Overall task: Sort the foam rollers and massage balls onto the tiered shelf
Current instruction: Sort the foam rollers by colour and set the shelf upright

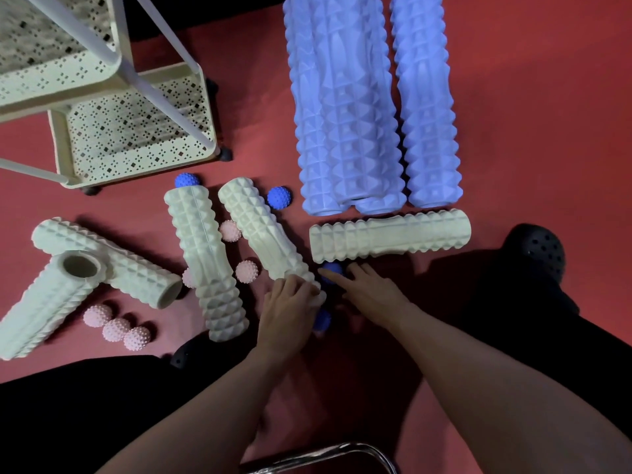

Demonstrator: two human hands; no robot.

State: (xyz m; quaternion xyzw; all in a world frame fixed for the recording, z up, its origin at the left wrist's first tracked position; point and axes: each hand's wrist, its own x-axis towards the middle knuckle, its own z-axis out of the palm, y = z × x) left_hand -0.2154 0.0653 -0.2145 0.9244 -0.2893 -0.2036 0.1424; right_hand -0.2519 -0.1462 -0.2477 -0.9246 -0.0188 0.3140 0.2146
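Several cream foam rollers lie on the red floor. My left hand point(290, 309) grips the near end of one slanted cream roller point(260, 227). My right hand point(366, 289) reaches with straight fingers to a blue spiky ball point(332, 268) under the sideways cream roller point(390, 236). Another blue ball point(321, 319) peeks out between my hands. Three long blue rollers point(342, 107) lie at the top right. Pink spiky balls point(116, 328) sit at the lower left. The cream tiered shelf point(136, 131) stands at the top left, and I see nothing on its perforated trays.
Two more blue balls point(279, 197) lie near the shelf's wheeled corner. Two crossed cream rollers point(85, 265) rest at the far left. My dark-clad legs and black clogs point(540, 251) flank the pile. A chrome tube point(342, 455) curves along the bottom edge.
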